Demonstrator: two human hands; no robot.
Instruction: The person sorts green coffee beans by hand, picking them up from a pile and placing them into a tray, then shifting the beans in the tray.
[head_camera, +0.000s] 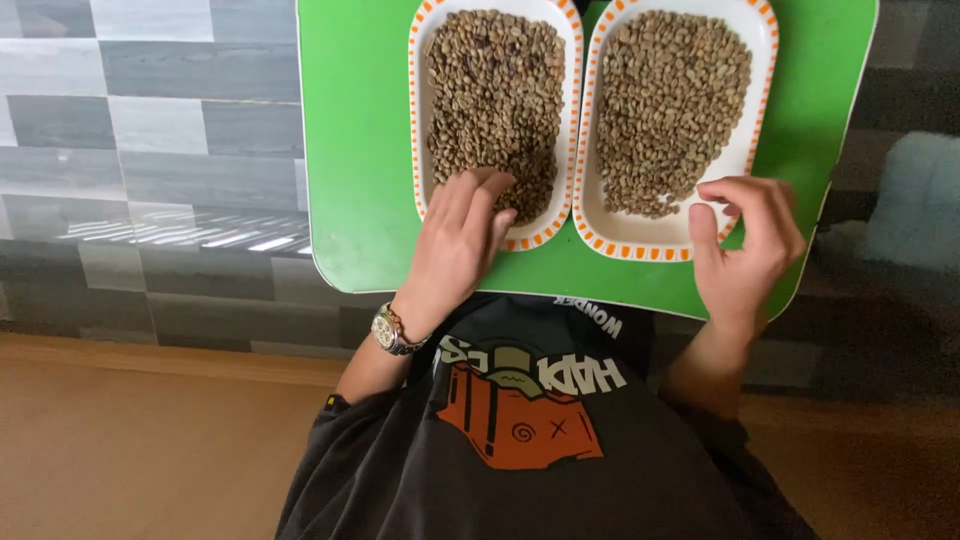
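A green tray (355, 150) carries two white oblong dishes with orange-dashed rims, side by side. Both hold piles of small pale green-brown beans. My left hand (458, 238), with a metal watch on the wrist, rests on the near end of the left dish (418, 120), fingertips in the beans (495, 90). My right hand (745, 240) hovers at the near right corner of the right dish (640, 235), thumb and fingers curled close together as if pinching; whether a bean is between them cannot be made out. The right dish's beans (670, 100) leave its near end bare.
The tray sits across my lap, above a dark shirt with an orange print (520, 420). Grey and white floor tiles (150, 150) lie to the left, a brown wooden surface (120, 440) nearer. A blurred pale blue object (915, 200) sits at the right.
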